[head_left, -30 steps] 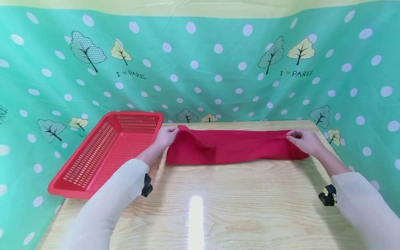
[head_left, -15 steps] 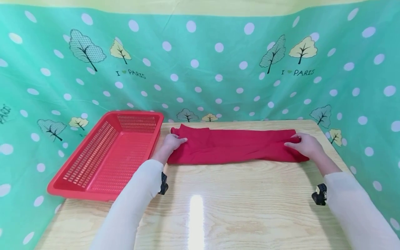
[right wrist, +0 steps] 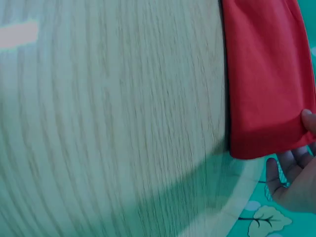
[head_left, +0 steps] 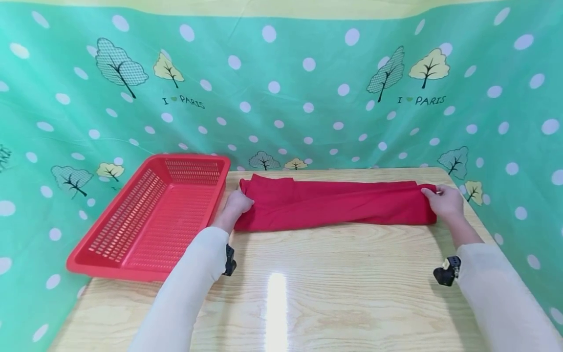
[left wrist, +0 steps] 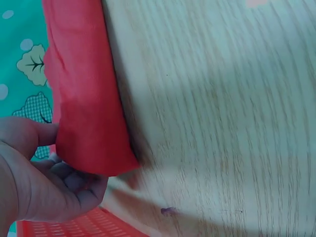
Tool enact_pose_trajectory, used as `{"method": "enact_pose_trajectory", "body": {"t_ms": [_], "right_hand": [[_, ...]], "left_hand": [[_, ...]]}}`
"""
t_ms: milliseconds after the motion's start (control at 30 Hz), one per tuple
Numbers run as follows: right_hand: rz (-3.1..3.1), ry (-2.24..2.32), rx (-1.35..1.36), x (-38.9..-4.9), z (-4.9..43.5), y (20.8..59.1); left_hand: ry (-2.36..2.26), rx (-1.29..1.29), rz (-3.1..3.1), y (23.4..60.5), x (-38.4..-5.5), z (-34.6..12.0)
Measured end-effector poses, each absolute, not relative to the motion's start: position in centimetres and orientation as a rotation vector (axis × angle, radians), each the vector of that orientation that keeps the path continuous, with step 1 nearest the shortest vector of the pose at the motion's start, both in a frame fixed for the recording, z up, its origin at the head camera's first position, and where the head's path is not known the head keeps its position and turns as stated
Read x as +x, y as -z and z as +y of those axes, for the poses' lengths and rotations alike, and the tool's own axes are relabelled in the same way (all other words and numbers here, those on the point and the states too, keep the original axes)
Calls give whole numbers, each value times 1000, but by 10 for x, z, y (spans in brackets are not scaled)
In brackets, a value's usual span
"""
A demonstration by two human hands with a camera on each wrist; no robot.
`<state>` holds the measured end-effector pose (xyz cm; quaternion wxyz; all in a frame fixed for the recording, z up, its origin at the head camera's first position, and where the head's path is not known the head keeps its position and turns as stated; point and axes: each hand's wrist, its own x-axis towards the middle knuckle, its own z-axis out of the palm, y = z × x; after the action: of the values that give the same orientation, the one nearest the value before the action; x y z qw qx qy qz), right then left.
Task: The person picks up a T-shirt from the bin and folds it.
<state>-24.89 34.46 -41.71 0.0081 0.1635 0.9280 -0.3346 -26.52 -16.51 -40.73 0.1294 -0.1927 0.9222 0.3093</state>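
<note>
A red cloth (head_left: 325,203), folded into a long strip, lies across the back of the wooden table. At its left end my left hand (head_left: 237,203) grips the folded edge, thumb on top and fingers beneath, as the left wrist view shows of the cloth (left wrist: 89,98). My right hand (head_left: 446,200) pinches the far right corner between thumb and fingers. In the right wrist view, the thumb of that hand (right wrist: 298,187) presses on the cloth's end (right wrist: 271,98), with other fingers under it. A short flap is folded over near the left end.
A red plastic basket (head_left: 76,266) with slotted walls stands left of the cloth, close to my left forearm. The wooden table (head_left: 352,283) stretches in front. A green dotted curtain (head_left: 281,98) hangs behind and on both sides.
The left end's near layer has been laid over toward the back, and my left hand has moved slightly nearer me. My right hand has gone right and drawn the cloth's front layer over the right end.
</note>
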Motion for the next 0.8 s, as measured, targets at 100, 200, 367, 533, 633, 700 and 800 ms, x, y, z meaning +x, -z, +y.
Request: {"method": "enact_pose_trajectory", "body": {"t_ms": [100,200,367,533,633,700,800], "right_hand": [[2889,1034,563,-249,342,422],[2872,986,599,-247,340,429],[2832,957,606,-241,343,438],[2750,938,552,-241,347,438],[2667,916,448,-243,352,434],[2628,953,370,-242,356,429],[2600,1064,306,-240,361,423]], "left_hand": [[-855,-539,2675,406,-263,-166],[-843,-524,2661,404,-261,-165],[-940,-503,2563,400,-260,-160],[-782,-454,2602,397,-261,-157],[-664,-425,2648,397,-261,-158],[-646,-417,2657,397,-262,-158],[-636,-385,2661,397,-263,-159]]}}
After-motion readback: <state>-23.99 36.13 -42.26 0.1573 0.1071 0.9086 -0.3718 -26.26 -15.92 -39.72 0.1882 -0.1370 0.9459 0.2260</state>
